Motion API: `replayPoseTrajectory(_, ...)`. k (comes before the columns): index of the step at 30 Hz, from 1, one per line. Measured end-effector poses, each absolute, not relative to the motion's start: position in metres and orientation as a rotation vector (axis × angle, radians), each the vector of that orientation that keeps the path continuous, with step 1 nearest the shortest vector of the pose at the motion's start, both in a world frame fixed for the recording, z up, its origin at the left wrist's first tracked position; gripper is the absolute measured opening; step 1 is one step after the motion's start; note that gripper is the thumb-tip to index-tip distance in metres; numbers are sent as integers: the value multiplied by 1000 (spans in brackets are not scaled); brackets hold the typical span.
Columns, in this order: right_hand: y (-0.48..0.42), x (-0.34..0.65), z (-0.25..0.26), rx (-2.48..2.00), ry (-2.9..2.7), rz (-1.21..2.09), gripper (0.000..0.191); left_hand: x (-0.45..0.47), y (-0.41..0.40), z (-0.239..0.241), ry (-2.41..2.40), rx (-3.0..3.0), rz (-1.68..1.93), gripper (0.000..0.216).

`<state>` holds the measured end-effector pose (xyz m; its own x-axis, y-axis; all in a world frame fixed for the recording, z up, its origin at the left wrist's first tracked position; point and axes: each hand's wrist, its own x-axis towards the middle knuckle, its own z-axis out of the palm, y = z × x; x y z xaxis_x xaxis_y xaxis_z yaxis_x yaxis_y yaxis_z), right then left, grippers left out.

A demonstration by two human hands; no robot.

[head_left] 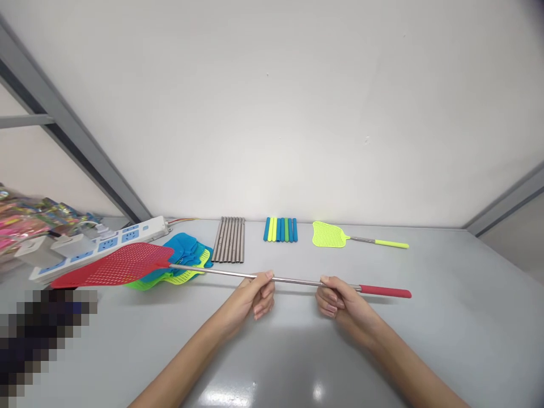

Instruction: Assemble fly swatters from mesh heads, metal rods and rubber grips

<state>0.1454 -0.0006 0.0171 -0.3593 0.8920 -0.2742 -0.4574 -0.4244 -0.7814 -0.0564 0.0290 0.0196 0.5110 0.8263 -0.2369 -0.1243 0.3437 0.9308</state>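
I hold a red fly swatter (114,265) level above the grey table (446,317). Its red mesh head points left, its metal rod runs to a red grip at the right. My left hand (257,294) pinches the rod near its middle. My right hand (335,297) is closed round the rod just left of the red grip. Under the red head lies a pile of blue and green swatter heads (187,258).
Against the wall lie a row of metal rods (229,239), a row of blue, yellow and green grips (280,229) and a finished yellow-green fly swatter (340,235). A white power strip (106,242) and colourful packets (29,218) sit at the left.
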Motion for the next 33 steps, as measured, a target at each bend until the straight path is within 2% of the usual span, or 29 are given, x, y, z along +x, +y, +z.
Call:
replayPoseTrajectory(11,-5,136,10,-795,-851,1952,39,-16,27,24,748,1383,515,42)
replayPoseTrajectory(19,-1,138,7,-862,-804,1913,39,6,39,19,583,1200,464,53)
replayPoseTrajectory(27,2,141,13,-944,-671,1931,36,5,43,25,606,1145,431,38)
replayPoseTrajectory(33,0,144,21,-988,-770,1860,38,0,39,36,585,1030,372,33)
